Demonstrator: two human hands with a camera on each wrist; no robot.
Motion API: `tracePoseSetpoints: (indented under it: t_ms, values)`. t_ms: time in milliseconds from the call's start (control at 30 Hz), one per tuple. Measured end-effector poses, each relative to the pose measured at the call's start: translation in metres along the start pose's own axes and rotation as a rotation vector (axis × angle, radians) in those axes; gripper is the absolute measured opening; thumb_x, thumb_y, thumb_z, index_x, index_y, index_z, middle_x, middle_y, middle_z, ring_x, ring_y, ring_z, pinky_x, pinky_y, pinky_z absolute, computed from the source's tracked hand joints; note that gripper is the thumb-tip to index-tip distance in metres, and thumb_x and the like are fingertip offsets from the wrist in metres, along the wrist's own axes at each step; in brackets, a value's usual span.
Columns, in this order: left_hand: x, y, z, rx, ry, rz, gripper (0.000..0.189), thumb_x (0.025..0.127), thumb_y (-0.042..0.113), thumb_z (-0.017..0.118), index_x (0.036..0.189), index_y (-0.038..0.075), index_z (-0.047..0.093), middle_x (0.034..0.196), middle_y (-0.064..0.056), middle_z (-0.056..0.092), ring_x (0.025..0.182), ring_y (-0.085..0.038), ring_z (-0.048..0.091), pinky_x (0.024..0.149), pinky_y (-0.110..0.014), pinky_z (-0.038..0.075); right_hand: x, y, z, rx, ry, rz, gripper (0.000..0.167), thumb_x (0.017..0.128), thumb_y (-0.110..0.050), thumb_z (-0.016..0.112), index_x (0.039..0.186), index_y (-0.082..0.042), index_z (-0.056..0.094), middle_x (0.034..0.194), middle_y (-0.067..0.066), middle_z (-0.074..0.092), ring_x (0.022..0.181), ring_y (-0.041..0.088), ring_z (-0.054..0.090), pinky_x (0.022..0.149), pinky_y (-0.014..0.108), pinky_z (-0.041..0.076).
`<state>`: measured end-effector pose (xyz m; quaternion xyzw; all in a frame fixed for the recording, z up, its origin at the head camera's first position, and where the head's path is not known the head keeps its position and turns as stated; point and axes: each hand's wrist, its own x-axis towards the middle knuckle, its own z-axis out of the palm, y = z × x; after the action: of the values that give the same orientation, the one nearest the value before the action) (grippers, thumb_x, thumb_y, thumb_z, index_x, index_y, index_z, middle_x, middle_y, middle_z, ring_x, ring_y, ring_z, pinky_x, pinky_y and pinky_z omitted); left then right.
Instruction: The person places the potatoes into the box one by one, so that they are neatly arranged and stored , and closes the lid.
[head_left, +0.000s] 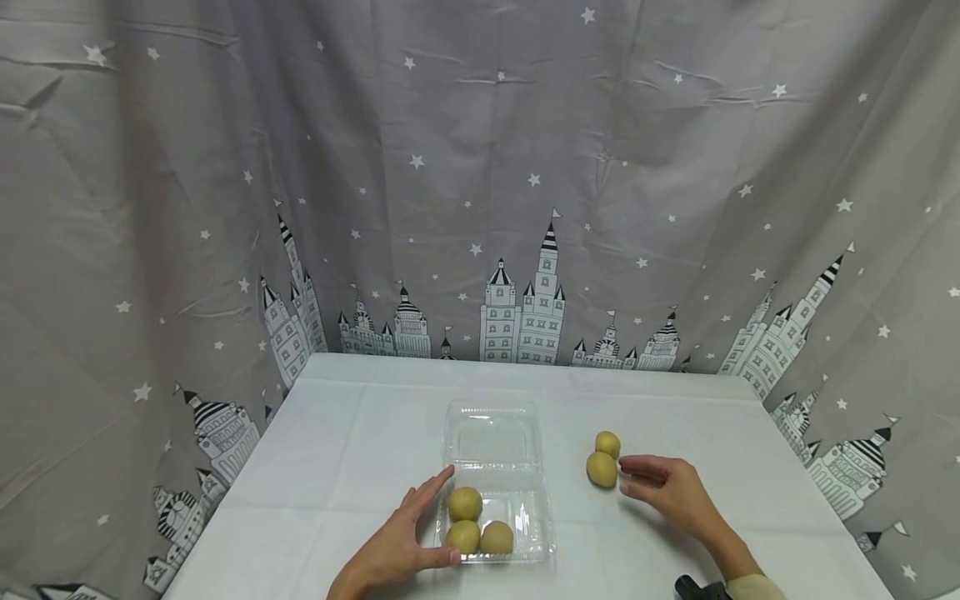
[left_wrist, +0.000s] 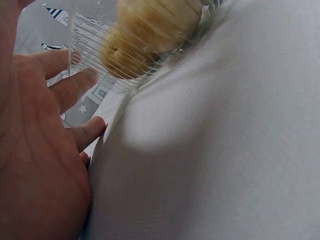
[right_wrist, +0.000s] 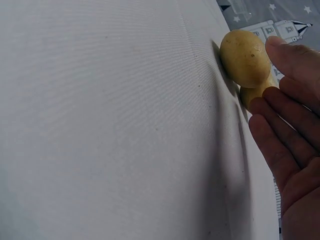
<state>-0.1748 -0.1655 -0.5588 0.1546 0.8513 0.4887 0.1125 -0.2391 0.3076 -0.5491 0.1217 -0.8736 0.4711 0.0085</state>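
Note:
A clear plastic clamshell box (head_left: 532, 525) lies with its lid (head_left: 491, 437) folded back. Three potatoes sit inside: one at the back left (head_left: 465, 504), one at the front left (head_left: 462, 537) and one at the front middle (head_left: 497, 538). My left hand (head_left: 397, 537) rests along the box's left side, thumb at the front corner and fingers extended; its wrist view shows fingertips against the ribbed wall (left_wrist: 92, 55). Right of the box, two more potatoes touch: a nearer one (head_left: 602, 469) and a farther one (head_left: 607, 444). Beside them my right hand (head_left: 671, 492) holds nothing, its fingers loosely extended.
A white cloth (head_left: 322, 467) covers the table. Behind and at both sides hangs a grey curtain (head_left: 450, 167) printed with castles and stars. A black strap or device (head_left: 697, 588) is by the right wrist.

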Motion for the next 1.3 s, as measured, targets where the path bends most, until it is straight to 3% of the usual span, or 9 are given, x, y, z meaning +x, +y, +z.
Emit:
tracePoseSetpoints:
  t_ms: [333, 700, 867, 1300]
  values:
    - [-0.001, 0.0, 0.001, -0.012, 0.005, 0.013, 0.117, 0.081, 0.042, 0.096, 0.175, 0.029, 0.029, 0.181, -0.011, 0.03, 0.165, -0.062, 0.007, 0.129, -0.083, 0.001, 0.01, 0.002, 0.008, 0.065, -0.016, 0.016, 0.052, 0.09, -0.016, 0.092, 0.134, 0.005, 0.073, 0.134, 0.025, 0.076, 0.117, 0.033, 0.08, 0.096, 0.026, 0.065]
    - [0.0, -0.001, 0.0, -0.007, 0.0, 0.014, 0.116, 0.081, 0.041, 0.096, 0.175, 0.031, 0.029, 0.181, -0.013, 0.03, 0.164, -0.063, 0.007, 0.127, -0.084, 0.001, 0.018, 0.001, 0.019, 0.046, 0.007, 0.028, 0.055, 0.087, -0.012, 0.093, 0.134, 0.007, 0.073, 0.134, 0.027, 0.075, 0.117, 0.035, 0.079, 0.096, 0.03, 0.066]
    - [0.0, -0.001, 0.001, -0.012, -0.001, 0.003, 0.118, 0.081, 0.041, 0.096, 0.176, 0.026, 0.028, 0.181, -0.013, 0.028, 0.163, -0.065, 0.005, 0.126, -0.087, 0.002, 0.02, 0.002, 0.024, 0.046, 0.019, 0.024, 0.055, 0.086, -0.01, 0.094, 0.135, 0.006, 0.072, 0.135, 0.027, 0.075, 0.117, 0.035, 0.079, 0.096, 0.03, 0.066]
    - [0.0, 0.0, 0.001, -0.007, 0.005, 0.003, 0.118, 0.081, 0.042, 0.096, 0.175, 0.028, 0.028, 0.181, -0.012, 0.029, 0.163, -0.065, 0.007, 0.126, -0.087, 0.004, 0.017, 0.001, 0.027, 0.048, 0.052, 0.015, 0.05, 0.087, -0.006, 0.092, 0.132, 0.004, 0.075, 0.133, 0.026, 0.076, 0.114, 0.031, 0.081, 0.094, 0.026, 0.066]
